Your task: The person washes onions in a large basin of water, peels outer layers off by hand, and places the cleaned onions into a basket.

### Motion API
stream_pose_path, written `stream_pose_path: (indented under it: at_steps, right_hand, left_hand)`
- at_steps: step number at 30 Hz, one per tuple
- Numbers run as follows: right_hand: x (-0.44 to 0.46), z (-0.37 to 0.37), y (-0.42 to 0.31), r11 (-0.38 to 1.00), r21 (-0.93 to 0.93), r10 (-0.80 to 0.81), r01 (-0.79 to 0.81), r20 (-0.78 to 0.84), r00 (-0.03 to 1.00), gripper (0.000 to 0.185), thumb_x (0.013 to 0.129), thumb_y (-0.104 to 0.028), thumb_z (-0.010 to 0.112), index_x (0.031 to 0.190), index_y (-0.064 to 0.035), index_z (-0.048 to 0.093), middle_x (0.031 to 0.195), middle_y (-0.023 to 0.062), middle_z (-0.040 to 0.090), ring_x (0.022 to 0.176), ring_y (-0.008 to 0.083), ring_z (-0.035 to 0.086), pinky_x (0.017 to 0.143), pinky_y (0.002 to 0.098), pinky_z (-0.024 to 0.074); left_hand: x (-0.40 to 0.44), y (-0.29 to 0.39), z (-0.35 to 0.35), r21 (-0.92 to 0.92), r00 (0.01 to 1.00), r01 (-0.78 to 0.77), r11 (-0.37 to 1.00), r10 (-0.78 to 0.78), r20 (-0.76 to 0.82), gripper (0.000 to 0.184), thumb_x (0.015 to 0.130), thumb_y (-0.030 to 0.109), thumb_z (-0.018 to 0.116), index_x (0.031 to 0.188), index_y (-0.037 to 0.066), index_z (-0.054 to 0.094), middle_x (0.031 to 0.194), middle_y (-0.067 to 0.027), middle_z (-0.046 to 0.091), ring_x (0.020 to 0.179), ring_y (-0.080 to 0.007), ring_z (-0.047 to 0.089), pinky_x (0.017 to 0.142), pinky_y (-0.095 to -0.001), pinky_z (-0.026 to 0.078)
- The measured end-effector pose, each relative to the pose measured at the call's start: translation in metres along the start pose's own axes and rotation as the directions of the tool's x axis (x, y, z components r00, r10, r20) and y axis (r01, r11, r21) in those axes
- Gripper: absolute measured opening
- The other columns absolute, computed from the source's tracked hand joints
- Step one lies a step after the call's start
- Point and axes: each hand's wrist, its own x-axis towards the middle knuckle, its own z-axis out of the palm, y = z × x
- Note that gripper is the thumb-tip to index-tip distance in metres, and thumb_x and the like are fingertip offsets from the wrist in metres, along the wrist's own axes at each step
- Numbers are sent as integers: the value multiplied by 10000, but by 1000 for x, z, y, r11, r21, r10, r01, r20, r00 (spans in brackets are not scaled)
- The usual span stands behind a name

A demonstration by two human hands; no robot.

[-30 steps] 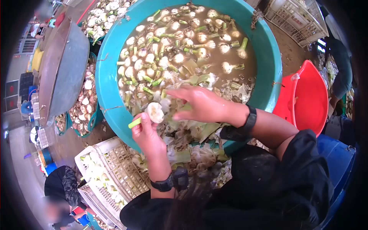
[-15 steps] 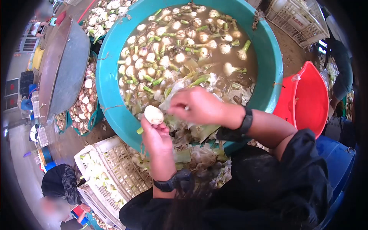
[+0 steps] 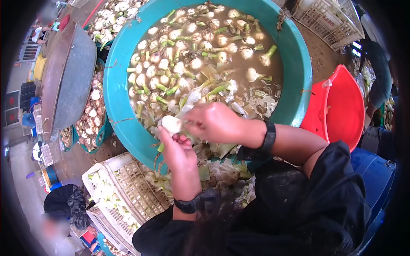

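Note:
A peeled white garlic bulb (image 3: 171,124) with a green stem stub sits in my left hand (image 3: 180,153), whose fingers and thumb are closed around it. Close against its right side is my right hand (image 3: 218,123), fingers curled in and blurred; whatever they pinch is hidden. Both hands are over the near part of a large teal tub (image 3: 115,91). In its brown water float many garlic bulbs (image 3: 195,63) with cut green stems. Loose peeled skins (image 3: 262,104) gather in the water below and right of my hands.
White crates (image 3: 128,177) holding bulbs stand at the lower left, near a bending co-worker (image 3: 64,202). A red tub (image 3: 346,106) and blue barrel (image 3: 371,179) are on the right. A wheelbarrow (image 3: 77,81) and bulb-filled baskets (image 3: 92,115) line the left.
My right hand has moved left and slightly down, closer to the bulb. My left hand still holds the bulb, and the view has shifted slightly.

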Motion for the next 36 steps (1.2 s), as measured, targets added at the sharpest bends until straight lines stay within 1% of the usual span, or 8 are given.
stream_pose_path:
  at_steps: [13, 15, 19, 25, 27, 29, 33, 36]
  right_hand:
    - [11, 0, 36, 919, -362, 223, -154, 156, 962, 53, 693, -90, 536, 706, -46, 561, 671, 119, 586, 580, 332, 568, 548, 393, 481]
    - [5, -4, 49, 897, -432, -15, -92, -237, 971, 110, 689, -55, 529, 775, -22, 588, 762, 152, 599, 677, 329, 585, 608, 394, 486]
    - [-2, 4, 21, 958, 252, 134, -138, 35, 990, 188, 758, -115, 616, 919, -18, 619, 869, 151, 612, 733, 288, 602, 653, 352, 491]
    - [-3, 13, 30, 915, 387, 95, -116, 73, 993, 166, 797, -135, 582, 861, 12, 625, 815, 141, 620, 691, 235, 603, 613, 335, 480]
    - [1, 14, 37, 407, 628, 567, -663, 395, 723, 251, 879, -222, 488, 984, -14, 584, 925, 91, 609, 682, 202, 597, 643, 316, 505]
    - [-3, 13, 37, 279, 731, 527, -623, 426, 736, 371, 912, -324, 397, 1066, -8, 515, 976, 99, 590, 681, 202, 595, 626, 332, 516]
    - [5, -37, 45, -426, 640, -252, -640, 595, 763, 539, 894, -468, 352, 1146, -4, 460, 1016, 172, 569, 728, 239, 611, 601, 361, 533]
    - [11, -107, 40, 319, 775, 136, -546, 533, 835, 654, 829, -583, 373, 1136, -20, 508, 980, 166, 601, 775, 246, 623, 597, 363, 522]
  left_hand:
    - [0, -8, -17, -102, 990, 68, 993, -54, 129, 211, 886, 319, 486, 841, 114, 466, 577, 54, 383, 458, -55, 385, 399, -199, 315]
    - [6, -4, -22, -163, 975, 180, 970, -154, 159, 212, 888, 317, 478, 815, 118, 470, 565, 58, 372, 453, -53, 380, 378, -200, 306]
    - [5, -4, -13, -186, 949, 301, 935, -276, 149, 251, 903, 329, 433, 767, 119, 462, 539, 61, 351, 426, -51, 363, 345, -201, 297]
    - [3, -9, -15, -273, 899, 419, 866, -355, 255, 282, 916, 338, 393, 772, 101, 445, 534, 57, 348, 393, -59, 336, 328, -205, 280]
    - [-5, -11, -7, -236, 916, 362, 902, -298, 267, 293, 920, 347, 381, 791, 92, 447, 538, 54, 350, 390, -59, 331, 325, -206, 271]
    - [-17, -11, 6, 261, 973, -105, 960, 45, 226, 385, 920, 429, 346, 862, 63, 451, 550, 30, 370, 383, -59, 305, 317, -202, 233]
    - [-33, -7, 9, 16, 796, -451, 892, 395, 458, 459, 888, 503, 366, 1047, 75, 412, 651, -5, 426, 447, -47, 330, 386, -183, 252]
    - [-28, 7, 6, 93, 855, -439, 894, 385, 348, 469, 883, 500, 388, 1055, 66, 434, 716, -13, 461, 475, -59, 354, 403, -182, 256]
